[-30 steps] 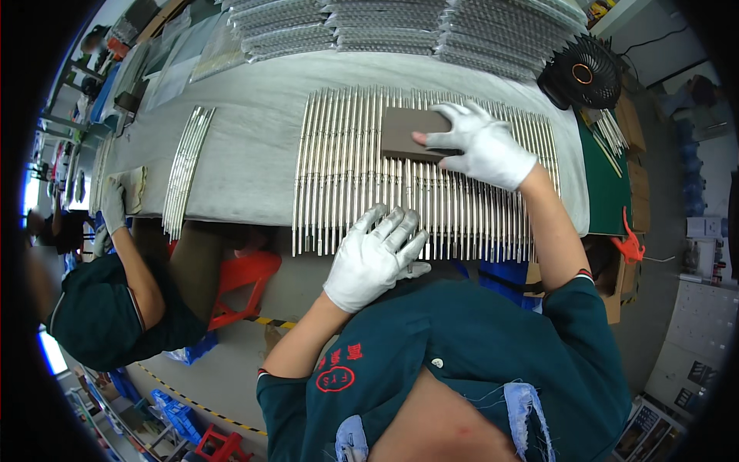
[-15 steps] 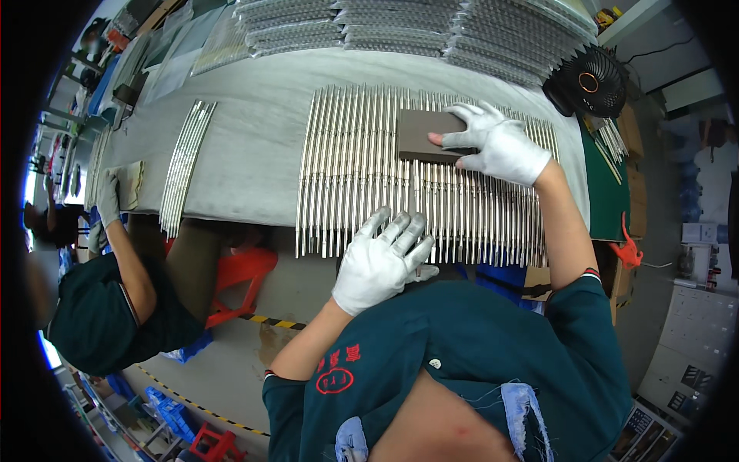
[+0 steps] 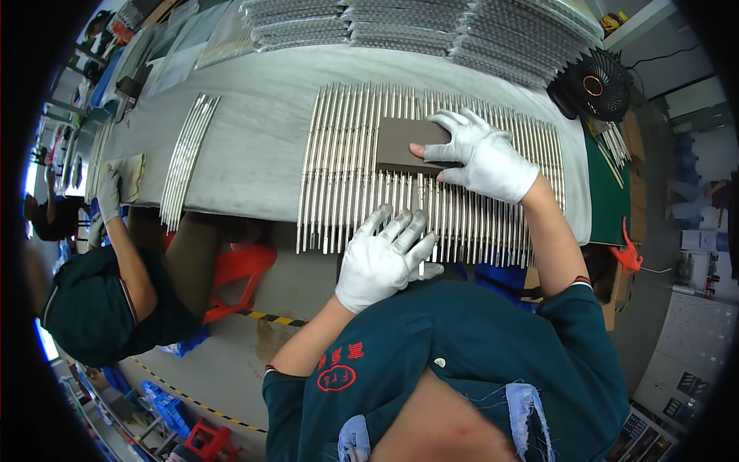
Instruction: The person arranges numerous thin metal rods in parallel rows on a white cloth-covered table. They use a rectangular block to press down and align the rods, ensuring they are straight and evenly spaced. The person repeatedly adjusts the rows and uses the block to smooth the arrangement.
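The worktop (image 3: 262, 146) carried a wide row of metal rods (image 3: 346, 192) laid side by side beneath both hands. Compared with one second earlier, the brown abrasive block (image 3: 400, 142) sat slightly farther from the right edge of the row, indicating a rubbing stroke across the rods. The right hand (image 3: 481, 158), gloved, pressed flat on the block with fingers extended, gripping its near edge. The left hand (image 3: 385, 258), gloved and spread open, rested on the near rod ends, holding nothing. A co-worker's gloved hand (image 3: 108, 196) worked far left.
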`<state>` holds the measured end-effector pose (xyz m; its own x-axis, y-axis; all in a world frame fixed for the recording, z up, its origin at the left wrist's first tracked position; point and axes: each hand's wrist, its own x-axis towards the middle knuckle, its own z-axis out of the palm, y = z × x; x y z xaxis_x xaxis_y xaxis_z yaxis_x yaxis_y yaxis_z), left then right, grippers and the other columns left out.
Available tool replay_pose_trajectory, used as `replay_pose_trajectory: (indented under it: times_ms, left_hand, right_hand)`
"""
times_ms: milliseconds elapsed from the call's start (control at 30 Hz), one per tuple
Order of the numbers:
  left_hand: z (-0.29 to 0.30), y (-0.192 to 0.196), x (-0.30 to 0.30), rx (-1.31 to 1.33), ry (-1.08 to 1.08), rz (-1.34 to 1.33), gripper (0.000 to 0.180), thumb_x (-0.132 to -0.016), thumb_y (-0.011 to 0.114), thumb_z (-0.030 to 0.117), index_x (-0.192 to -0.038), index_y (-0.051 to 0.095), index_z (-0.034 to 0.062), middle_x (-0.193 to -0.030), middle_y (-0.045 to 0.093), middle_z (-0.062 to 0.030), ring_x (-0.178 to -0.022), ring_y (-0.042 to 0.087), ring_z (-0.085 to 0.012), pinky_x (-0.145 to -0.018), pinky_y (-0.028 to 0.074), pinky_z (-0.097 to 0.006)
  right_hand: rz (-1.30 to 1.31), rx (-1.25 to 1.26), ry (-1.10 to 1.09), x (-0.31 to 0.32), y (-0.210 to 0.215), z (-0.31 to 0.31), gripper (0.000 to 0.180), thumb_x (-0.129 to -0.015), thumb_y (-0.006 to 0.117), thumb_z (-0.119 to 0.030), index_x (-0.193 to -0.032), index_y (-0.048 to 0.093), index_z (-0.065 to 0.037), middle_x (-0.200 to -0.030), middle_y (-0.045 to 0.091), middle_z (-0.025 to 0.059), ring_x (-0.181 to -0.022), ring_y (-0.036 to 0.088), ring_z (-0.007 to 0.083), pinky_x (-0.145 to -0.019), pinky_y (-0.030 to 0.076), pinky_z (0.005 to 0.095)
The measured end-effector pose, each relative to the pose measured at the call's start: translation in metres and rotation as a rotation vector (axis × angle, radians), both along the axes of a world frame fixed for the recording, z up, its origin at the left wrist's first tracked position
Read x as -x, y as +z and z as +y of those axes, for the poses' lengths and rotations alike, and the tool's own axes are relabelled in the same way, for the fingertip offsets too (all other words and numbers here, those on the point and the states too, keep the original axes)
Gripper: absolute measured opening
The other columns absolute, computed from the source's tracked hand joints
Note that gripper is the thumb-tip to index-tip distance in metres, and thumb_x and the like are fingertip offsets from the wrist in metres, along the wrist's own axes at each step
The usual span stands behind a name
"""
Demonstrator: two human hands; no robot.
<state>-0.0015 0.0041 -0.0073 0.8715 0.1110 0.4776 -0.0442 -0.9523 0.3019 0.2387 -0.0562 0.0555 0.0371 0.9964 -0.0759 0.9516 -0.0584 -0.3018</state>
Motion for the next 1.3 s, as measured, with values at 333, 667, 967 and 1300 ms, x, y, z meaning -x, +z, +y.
replay_pose_trajectory:
  times_ms: [333, 667, 967, 1300]
  left_hand:
    - [0.001, 0.005, 0.002, -0.018, -0.047, 0.097, 0.049, -0.078, 0.074, 0.046, -0.112, 0.067, 0.011, -0.122, 0.066, -0.0159, -0.109, 0.066, -0.0316, -0.099, 0.047, -0.054]
    - [0.001, 0.008, 0.003, -0.025, -0.04, 0.134, 0.049, -0.079, 0.073, 0.048, -0.111, 0.067, 0.0115, -0.122, 0.067, -0.015, -0.11, 0.066, -0.0311, -0.101, 0.046, -0.054]
    - [0.001, 0.004, 0.003, -0.018, -0.018, 0.07, 0.05, -0.078, 0.074, 0.048, -0.111, 0.065, 0.0126, -0.122, 0.067, -0.0148, -0.106, 0.067, -0.031, -0.1, 0.047, -0.053]
    - [0.003, 0.001, 0.005, -0.015, -0.028, 0.095, 0.054, -0.076, 0.075, 0.047, -0.117, 0.064, 0.0131, -0.122, 0.066, -0.014, -0.109, 0.066, -0.0311, -0.1, 0.047, -0.053]
  right_hand:
    - [-0.001, 0.022, 0.055, 0.004, 0.009, -0.004, 0.053, -0.077, 0.079, -0.022, -0.129, 0.069, -0.027, -0.148, 0.046, 0.018, -0.139, 0.041, 0.0391, -0.117, 0.033, 0.049]
    - [0.015, 0.034, 0.083, 0.001, 0.009, -0.008, 0.047, -0.083, 0.074, -0.028, -0.129, 0.068, -0.03, -0.139, 0.052, 0.0164, -0.133, 0.045, 0.0396, -0.117, 0.032, 0.0491]
    - [0.009, -0.004, 0.087, 0.009, 0.01, -0.02, 0.049, -0.08, 0.076, -0.026, -0.128, 0.069, -0.027, -0.14, 0.052, 0.0179, -0.131, 0.046, 0.0376, -0.114, 0.034, 0.0474]
    - [-0.049, 0.003, 0.0, 0.005, 0.014, -0.046, 0.055, -0.075, 0.08, -0.022, -0.129, 0.068, -0.027, -0.137, 0.052, 0.0176, -0.132, 0.046, 0.0361, -0.114, 0.035, 0.0486]
